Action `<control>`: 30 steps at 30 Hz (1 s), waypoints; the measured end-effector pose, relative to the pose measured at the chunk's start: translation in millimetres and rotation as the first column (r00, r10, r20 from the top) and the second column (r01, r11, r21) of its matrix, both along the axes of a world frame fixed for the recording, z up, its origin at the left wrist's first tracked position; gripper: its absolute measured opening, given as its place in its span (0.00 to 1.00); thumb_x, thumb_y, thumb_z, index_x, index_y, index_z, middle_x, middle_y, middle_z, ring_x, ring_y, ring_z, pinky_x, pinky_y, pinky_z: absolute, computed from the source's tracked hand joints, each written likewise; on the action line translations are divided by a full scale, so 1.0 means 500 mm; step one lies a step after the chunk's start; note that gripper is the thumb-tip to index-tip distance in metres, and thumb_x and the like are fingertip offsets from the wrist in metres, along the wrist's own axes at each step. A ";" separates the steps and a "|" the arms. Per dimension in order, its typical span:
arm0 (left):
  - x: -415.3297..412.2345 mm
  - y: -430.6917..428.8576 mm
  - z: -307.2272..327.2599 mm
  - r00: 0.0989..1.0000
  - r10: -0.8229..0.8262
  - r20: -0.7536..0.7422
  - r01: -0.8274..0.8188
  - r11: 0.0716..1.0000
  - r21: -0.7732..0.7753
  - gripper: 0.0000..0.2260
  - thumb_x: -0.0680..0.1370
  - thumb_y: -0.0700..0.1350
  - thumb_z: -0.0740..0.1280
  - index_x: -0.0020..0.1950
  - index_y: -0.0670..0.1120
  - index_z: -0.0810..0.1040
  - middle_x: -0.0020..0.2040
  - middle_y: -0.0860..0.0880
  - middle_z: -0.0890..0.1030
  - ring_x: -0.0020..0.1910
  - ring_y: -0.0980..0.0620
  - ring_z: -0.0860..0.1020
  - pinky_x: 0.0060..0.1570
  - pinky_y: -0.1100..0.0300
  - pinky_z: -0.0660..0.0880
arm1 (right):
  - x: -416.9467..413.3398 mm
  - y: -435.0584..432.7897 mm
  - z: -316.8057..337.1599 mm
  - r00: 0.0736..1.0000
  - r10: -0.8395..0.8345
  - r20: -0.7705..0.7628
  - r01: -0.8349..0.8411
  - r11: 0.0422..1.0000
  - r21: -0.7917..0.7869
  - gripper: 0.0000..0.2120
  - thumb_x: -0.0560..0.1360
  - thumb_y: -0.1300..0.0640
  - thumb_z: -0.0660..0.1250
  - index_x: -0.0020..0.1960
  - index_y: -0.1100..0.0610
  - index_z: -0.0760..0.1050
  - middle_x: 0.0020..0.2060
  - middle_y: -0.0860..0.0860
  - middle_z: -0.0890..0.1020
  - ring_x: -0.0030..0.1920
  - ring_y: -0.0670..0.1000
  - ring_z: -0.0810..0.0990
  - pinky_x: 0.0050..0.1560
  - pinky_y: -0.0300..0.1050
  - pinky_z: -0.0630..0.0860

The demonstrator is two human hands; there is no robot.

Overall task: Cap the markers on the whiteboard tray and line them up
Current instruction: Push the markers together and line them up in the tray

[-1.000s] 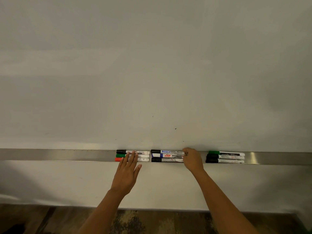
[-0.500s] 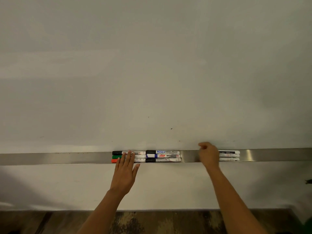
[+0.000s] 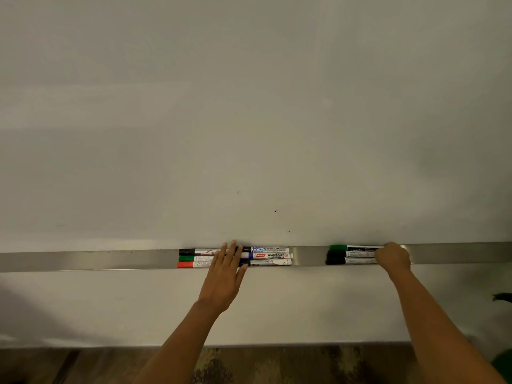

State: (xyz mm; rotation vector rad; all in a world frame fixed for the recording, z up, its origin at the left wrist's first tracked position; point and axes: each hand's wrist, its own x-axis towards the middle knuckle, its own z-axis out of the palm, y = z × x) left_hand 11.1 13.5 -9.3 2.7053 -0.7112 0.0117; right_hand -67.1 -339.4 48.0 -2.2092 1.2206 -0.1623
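A long metal tray (image 3: 307, 254) runs under the whiteboard. Three capped markers, black (image 3: 191, 251), green (image 3: 191, 258) and red (image 3: 188, 264), lie stacked at its left. Right beside them lie three more: a black-capped one (image 3: 270, 249), a blue one (image 3: 273, 255) and a black one (image 3: 270, 262). My left hand (image 3: 224, 275) lies flat with fingers spread over the join of these two groups. Further right, after a gap, sit a green marker (image 3: 339, 248) and two black ones (image 3: 336, 257). My right hand (image 3: 393, 259) is curled against their right ends, hiding them.
The whiteboard (image 3: 249, 120) fills the upper view, with a few small dark specks. A pale wall runs below the tray, and a dark wood-patterned floor (image 3: 249, 364) lies at the bottom. A dark green object (image 3: 502, 364) shows at the lower right edge.
My right hand left the right end of the middle markers, passed across the right group and now sits at that group's right end. My left hand stayed on the left markers.
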 end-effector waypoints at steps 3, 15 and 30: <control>-0.003 -0.023 0.001 0.999 -0.040 -0.014 0.040 0.999 0.000 0.24 0.81 0.54 0.47 0.76 0.49 0.45 0.78 0.51 0.46 0.76 0.52 0.41 0.75 0.58 0.41 | -0.002 0.001 -0.003 0.999 0.037 0.007 -0.036 0.999 -0.011 0.12 0.73 0.70 0.58 0.54 0.75 0.72 0.56 0.72 0.75 0.56 0.68 0.74 0.55 0.54 0.72; -0.008 -0.068 -0.007 0.995 -0.104 0.000 0.104 0.990 0.096 0.22 0.82 0.54 0.46 0.76 0.52 0.48 0.78 0.52 0.48 0.77 0.52 0.42 0.76 0.56 0.43 | 0.011 0.027 -0.001 0.991 0.117 0.063 -0.120 0.992 0.043 0.14 0.74 0.69 0.57 0.58 0.73 0.71 0.58 0.69 0.75 0.58 0.66 0.74 0.55 0.52 0.73; -0.012 -0.062 -0.024 0.996 -0.080 0.028 0.075 0.986 0.149 0.23 0.81 0.54 0.44 0.75 0.52 0.41 0.78 0.51 0.43 0.76 0.50 0.38 0.74 0.56 0.39 | 0.036 0.088 -0.022 0.957 0.254 0.143 -0.264 0.963 0.057 0.14 0.76 0.66 0.56 0.56 0.75 0.72 0.55 0.69 0.77 0.55 0.65 0.76 0.53 0.53 0.73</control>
